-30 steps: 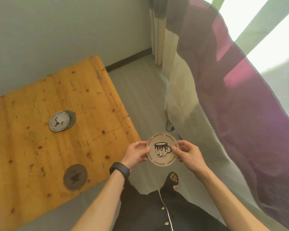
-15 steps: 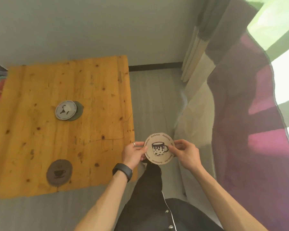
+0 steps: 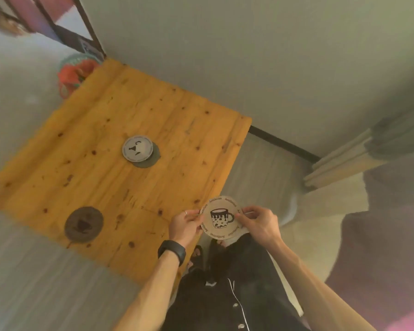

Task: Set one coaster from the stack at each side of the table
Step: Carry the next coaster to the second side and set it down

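Coaster with the mug print (image 3: 221,217) sits flat-faced toward the camera, pinched at opposite edges between both hands and held in the air just off the near corner of the bench (image 3: 182,130), partly over the floor beside the person's legs. Being round, it has no long axis to line up; what matters is only which way the wood lies. The left hand (image 3: 185,226) closes its fingers (image 3: 193,219) on the coaster's left rim, and the right hand (image 3: 258,225) closes its fingers (image 3: 243,219) on the right rim, thumbs on top; neither hand is free. From this grip the bench lies to the left of and beyond the fingers, so the left hand is the nearer one, already overlapping the bench edge, while the right hand hangs over the floor. Farther left of the fingers, near the bench's front edge, a dark coaster (image 3: 83,224) lies flat, apparently already set out. Well beyond the fingers, toward the middle of the bench, the remaining stack (image 3: 139,150) rests with a pale printed coaster on top of a darker one. The side nearest the fingers carries no coaster, so the coming move is probably a short carry leftward and down onto that edge.
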A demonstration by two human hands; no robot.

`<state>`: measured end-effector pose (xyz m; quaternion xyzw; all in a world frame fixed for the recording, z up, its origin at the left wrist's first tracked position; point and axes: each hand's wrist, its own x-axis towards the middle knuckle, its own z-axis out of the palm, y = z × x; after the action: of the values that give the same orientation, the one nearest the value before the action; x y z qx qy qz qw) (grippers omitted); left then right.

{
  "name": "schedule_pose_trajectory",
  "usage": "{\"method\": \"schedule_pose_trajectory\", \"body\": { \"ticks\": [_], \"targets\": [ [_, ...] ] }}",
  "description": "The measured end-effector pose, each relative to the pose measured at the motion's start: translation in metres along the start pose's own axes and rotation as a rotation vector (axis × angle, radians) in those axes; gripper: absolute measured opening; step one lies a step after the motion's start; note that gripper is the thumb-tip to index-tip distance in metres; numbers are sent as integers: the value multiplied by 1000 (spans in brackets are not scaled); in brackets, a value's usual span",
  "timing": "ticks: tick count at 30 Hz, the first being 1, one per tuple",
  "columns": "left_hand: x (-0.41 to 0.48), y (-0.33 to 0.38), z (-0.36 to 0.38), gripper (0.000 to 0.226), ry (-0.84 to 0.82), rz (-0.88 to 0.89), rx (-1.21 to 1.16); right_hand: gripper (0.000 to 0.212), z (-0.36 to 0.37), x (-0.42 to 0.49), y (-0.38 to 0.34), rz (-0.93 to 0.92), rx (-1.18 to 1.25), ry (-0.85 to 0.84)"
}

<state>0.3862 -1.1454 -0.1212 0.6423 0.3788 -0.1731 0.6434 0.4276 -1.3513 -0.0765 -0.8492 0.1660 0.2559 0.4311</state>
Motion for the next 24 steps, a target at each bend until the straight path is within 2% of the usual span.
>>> {"method": "schedule_pose_trajectory", "body": {
  "ticks": [10, 16, 20, 24],
  "targets": [
    [56, 27, 22, 22, 387, -178, -420, 19, 10, 155, -95, -242, -390, -438],
    [71, 29, 66, 22, 610, -291, -468, 21, 25, 224, -116, -357, -641, -655],
    [85, 29, 86, 30, 724, -359, -467, 17, 41, 257, -110, -397, -729, -736],
    [113, 21, 93, 29, 807, -450, -459, 12, 62, 281, -101, -440, -771, -736]
  ]
}}
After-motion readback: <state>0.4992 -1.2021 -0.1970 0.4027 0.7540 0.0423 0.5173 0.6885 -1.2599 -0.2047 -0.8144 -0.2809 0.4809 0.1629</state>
